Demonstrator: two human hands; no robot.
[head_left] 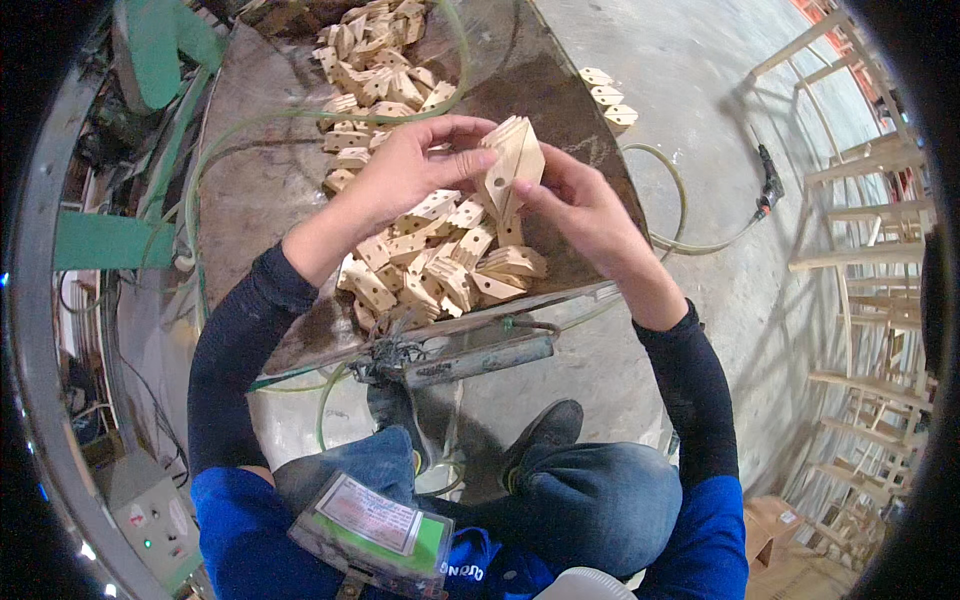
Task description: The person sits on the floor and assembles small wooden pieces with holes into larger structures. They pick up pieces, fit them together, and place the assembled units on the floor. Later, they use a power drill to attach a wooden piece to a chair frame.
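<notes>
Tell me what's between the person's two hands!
Pale wooden pieces, held between the left hand and right hand, as the head view shows.

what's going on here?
A person has both hands on pale, drilled wooden pieces, which look like two held together. The left hand grips from the left, the right hand from the right, raised above the worktable. Below is a loose heap of similar pieces. A black hand tool lies on the floor, off to the right.

badge (372, 535): small print (368, 514), illegible | blue shirt (245, 540): white lettering (463, 572)
</notes>
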